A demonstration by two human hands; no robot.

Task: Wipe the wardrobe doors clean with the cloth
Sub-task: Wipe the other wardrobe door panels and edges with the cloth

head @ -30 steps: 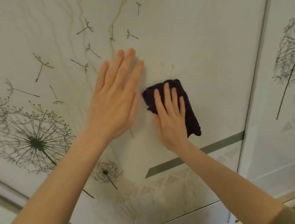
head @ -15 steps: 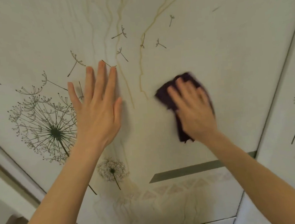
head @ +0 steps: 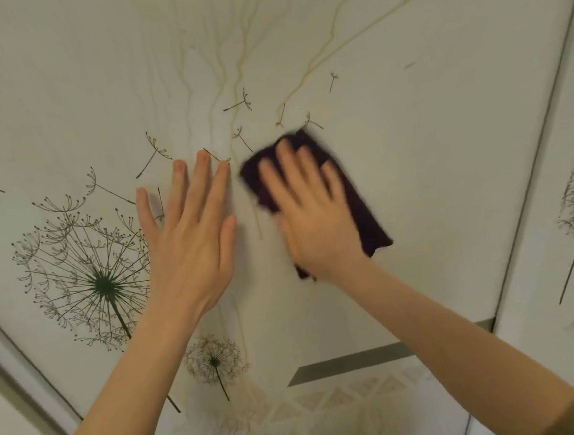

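Now the flat right hand rubs the dark purple cloth on the white wardrobe door; the flat, empty left hand leans there to steady.

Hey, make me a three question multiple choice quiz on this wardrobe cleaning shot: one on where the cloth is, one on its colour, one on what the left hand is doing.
1. Where is the cloth?
A) under the right hand, against the wardrobe door
B) draped over a forearm
C) lying on the floor

2. What colour is the cloth?
A) white
B) yellow
C) dark purple, near black

3. How is the left hand?
A) in a fist
B) flat on the door, fingers straight
C) pinching the cloth

Answers:
1 A, the right hand presses it to the door.
2 C, it shows very dark against the pale door.
3 B, its palm lies on the door beside the cloth and holds nothing.
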